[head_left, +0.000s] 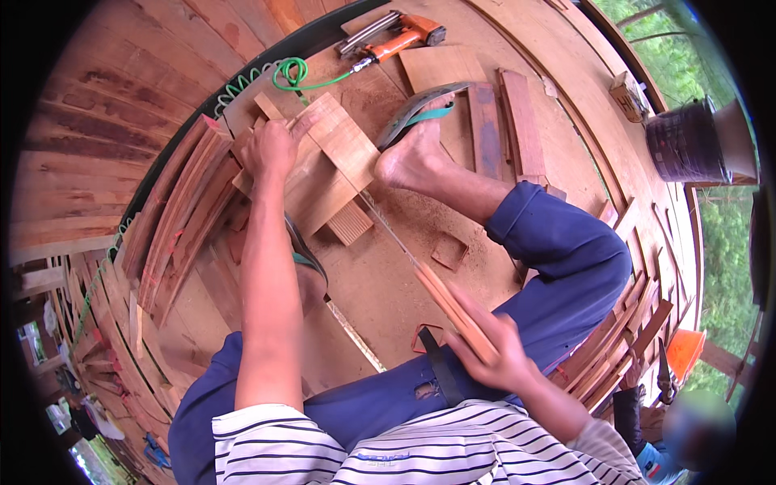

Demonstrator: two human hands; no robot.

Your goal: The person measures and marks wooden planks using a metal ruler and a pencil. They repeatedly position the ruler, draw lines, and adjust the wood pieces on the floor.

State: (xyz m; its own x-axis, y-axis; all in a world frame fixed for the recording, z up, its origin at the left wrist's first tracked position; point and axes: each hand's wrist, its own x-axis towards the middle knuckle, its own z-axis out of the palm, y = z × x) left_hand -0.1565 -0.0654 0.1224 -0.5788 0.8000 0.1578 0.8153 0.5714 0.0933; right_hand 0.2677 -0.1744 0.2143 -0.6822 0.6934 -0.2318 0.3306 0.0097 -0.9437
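In my right hand (497, 356) is a handsaw (457, 309) with a long wooden handle, the fingers closed round it. Its thin blade reaches forward to the near edge of a pale wooden board (346, 141). My left hand (271, 148) bears on the left part of the stacked boards, thumb stretched over the wood and fingers curled at the edge. Under the top board lies another pale board (315, 190), resting on a reddish wood block (351, 223). My sandalled right foot (416, 158) is right beside the boards.
An orange nail gun (408, 36) with a green air hose (303, 81) lies at the far side. Reddish planks (174, 214) are stacked on the left, more strips on the right. A dark bucket (687, 144) stands far right. Another person (659, 453) is at lower right.
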